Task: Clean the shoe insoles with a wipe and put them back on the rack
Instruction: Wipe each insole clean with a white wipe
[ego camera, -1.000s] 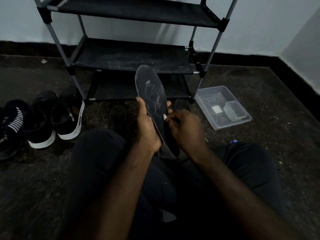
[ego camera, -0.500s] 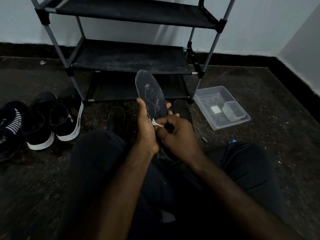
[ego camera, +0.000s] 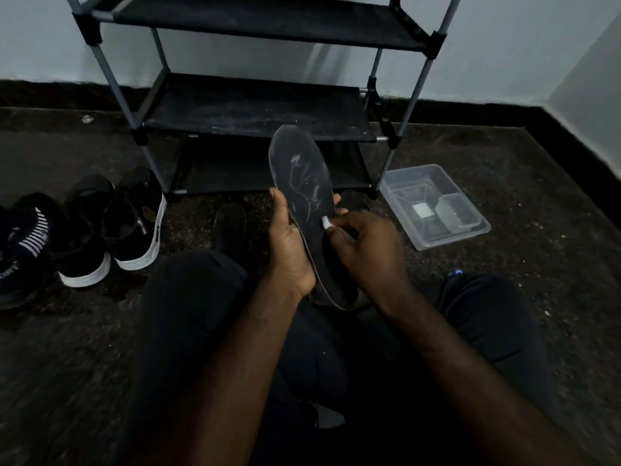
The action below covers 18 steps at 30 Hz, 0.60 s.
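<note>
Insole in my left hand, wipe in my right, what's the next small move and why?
Probably stroke the wipe up toward the toe. The right hand pinches it against the middle of the insole, which the left hand grips, and pale streaks show above that spot, so that part looks unfinished.

wall (ego camera: 33, 38): pale, plain | skirting (ego camera: 470, 111): black band | floor (ego camera: 50, 146): dark, speckled | corner: far right | light: dim

Shoes (ego camera: 100, 230) lie left of the rack (ego camera: 255, 109), a tub (ego camera: 433, 206) at its right.
</note>
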Motion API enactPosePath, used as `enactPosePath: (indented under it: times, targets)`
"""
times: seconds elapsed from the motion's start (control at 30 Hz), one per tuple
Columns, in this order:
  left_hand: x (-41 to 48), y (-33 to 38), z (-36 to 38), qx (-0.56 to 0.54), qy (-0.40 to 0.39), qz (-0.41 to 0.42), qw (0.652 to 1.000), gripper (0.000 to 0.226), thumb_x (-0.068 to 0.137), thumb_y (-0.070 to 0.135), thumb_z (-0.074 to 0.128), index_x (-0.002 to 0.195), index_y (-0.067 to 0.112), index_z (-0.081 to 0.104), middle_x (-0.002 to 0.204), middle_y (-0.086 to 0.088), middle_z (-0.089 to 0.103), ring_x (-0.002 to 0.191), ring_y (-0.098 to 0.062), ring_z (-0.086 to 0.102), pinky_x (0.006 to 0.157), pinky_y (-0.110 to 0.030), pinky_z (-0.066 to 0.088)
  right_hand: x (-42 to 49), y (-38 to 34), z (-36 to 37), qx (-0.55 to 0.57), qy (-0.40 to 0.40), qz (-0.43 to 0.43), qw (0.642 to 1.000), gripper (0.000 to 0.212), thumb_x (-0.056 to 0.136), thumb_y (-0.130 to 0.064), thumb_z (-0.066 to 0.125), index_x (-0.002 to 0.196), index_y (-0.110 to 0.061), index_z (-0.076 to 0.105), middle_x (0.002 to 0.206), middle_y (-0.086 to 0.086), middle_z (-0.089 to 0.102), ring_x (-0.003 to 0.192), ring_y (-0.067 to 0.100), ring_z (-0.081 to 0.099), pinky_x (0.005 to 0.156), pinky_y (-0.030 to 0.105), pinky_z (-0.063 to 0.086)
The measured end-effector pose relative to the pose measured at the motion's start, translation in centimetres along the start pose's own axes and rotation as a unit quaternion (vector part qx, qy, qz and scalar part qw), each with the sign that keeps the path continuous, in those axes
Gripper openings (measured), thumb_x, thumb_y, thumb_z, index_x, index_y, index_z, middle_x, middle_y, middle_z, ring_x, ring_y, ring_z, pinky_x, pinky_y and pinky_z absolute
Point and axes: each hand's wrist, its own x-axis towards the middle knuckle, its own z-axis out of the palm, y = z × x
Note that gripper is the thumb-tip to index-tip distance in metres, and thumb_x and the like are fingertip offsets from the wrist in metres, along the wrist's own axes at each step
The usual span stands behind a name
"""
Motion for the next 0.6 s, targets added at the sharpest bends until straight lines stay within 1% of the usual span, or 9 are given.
enactPosePath:
  times: [0.07, 0.13, 0.2, 0.27, 0.4, 0.43, 0.5, 0.57, 0.6]
  targets:
    - [0.1, -0.2, 0.2, -0.006, -0.010, -0.005, 1.000, 0.089, 0.084, 0.079, 0.032, 0.107, 0.003, 0.071, 0.097, -0.015, 0.068, 0.094, -0.027, 0.064, 0.099, -0.045, 0.046, 0.2, 0.3, 0.0, -0.033, 0.013, 0.023, 0.999, 0.022, 0.088, -0.037, 0.059, 0.099, -0.025, 0.073, 0.094, -0.003, 0.071, 0.083, 0.015, 0.066, 0.073, 0.038, 0.054]
    - [0.0, -0.2, 0.2, -0.002, -0.001, -0.004, 1.000, 0.091, 0.082, 0.080, 0.034, 0.113, 0.000, 0.066, 0.096, -0.018, 0.066, 0.097, -0.031, 0.064, 0.102, -0.046, 0.046, -0.7, -0.7, 0.2, 0.023, -0.001, -0.002, 1.000, 0.016, 0.089, -0.029, 0.062, 0.095, -0.022, 0.074, 0.093, -0.002, 0.072, 0.084, 0.014, 0.067, 0.074, 0.036, 0.054]
    - [0.1, 0.0, 0.1, -0.014, 0.008, -0.004, 1.000, 0.095, 0.079, 0.080, 0.038, 0.120, -0.003, 0.059, 0.090, -0.019, 0.062, 0.095, -0.035, 0.063, 0.100, -0.049, 0.047, -1.8, -2.0, 0.3, 0.088, -0.042, -0.049, 0.994, 0.014, 0.089, -0.021, 0.065, 0.095, -0.018, 0.077, 0.092, -0.002, 0.074, 0.085, 0.010, 0.067, 0.076, 0.035, 0.053]
    - [0.1, 0.2, 0.0, -0.027, 0.000, -0.002, 1.000, 0.094, 0.079, 0.080, 0.040, 0.121, -0.002, 0.057, 0.087, -0.017, 0.058, 0.091, -0.033, 0.061, 0.097, -0.049, 0.046, -1.9, -1.5, 0.4, 0.082, -0.044, -0.065, 0.994, 0.015, 0.088, -0.023, 0.065, 0.095, -0.018, 0.077, 0.090, 0.000, 0.073, 0.084, 0.012, 0.066, 0.076, 0.037, 0.053]
    - [0.4, -0.1, -0.2, -0.022, -0.007, 0.004, 1.000, 0.090, 0.081, 0.080, 0.042, 0.114, -0.002, 0.061, 0.088, -0.017, 0.056, 0.085, -0.027, 0.055, 0.096, -0.046, 0.040, -0.4, 0.7, -0.2, 0.020, 0.012, 0.026, 0.999, 0.019, 0.087, -0.035, 0.061, 0.097, -0.025, 0.075, 0.090, -0.003, 0.071, 0.081, 0.013, 0.065, 0.073, 0.038, 0.054]
    - [0.4, -0.2, -0.2, -0.022, -0.009, 0.004, 1.000, 0.088, 0.081, 0.079, 0.042, 0.112, -0.001, 0.063, 0.088, -0.017, 0.056, 0.086, -0.028, 0.056, 0.097, -0.048, 0.040, -0.6, 0.5, -0.2, 0.023, 0.008, 0.020, 0.999, 0.017, 0.088, -0.032, 0.063, 0.095, -0.024, 0.075, 0.090, -0.003, 0.071, 0.081, 0.013, 0.065, 0.074, 0.037, 0.054]
    - [0.3, -0.1, 0.0, -0.021, -0.003, 0.005, 1.000, 0.087, 0.082, 0.079, 0.040, 0.108, 0.000, 0.065, 0.085, -0.016, 0.057, 0.087, -0.031, 0.059, 0.101, -0.051, 0.043, -1.5, -0.9, 0.0, 0.075, -0.034, -0.031, 0.996, 0.013, 0.088, -0.023, 0.065, 0.092, -0.018, 0.076, 0.088, -0.002, 0.072, 0.081, 0.011, 0.065, 0.075, 0.035, 0.053]
    - [0.2, 0.1, 0.1, -0.024, 0.022, 0.006, 0.999, 0.089, 0.084, 0.078, 0.037, 0.111, -0.002, 0.063, 0.081, -0.016, 0.058, 0.084, -0.032, 0.063, 0.098, -0.052, 0.047, -2.4, -2.0, -0.1, 0.115, -0.084, -0.083, 0.986, 0.013, 0.088, -0.018, 0.065, 0.094, -0.015, 0.077, 0.088, -0.002, 0.072, 0.083, 0.009, 0.065, 0.076, 0.033, 0.053]
    - [0.2, 0.2, 0.2, -0.027, 0.023, 0.007, 0.999, 0.090, 0.085, 0.078, 0.036, 0.113, -0.003, 0.062, 0.081, -0.016, 0.058, 0.084, -0.032, 0.063, 0.095, -0.052, 0.049, -2.5, -1.9, -0.2, 0.120, -0.089, -0.089, 0.985, 0.013, 0.088, -0.020, 0.065, 0.094, -0.016, 0.076, 0.089, -0.002, 0.072, 0.084, 0.008, 0.065, 0.077, 0.032, 0.053]
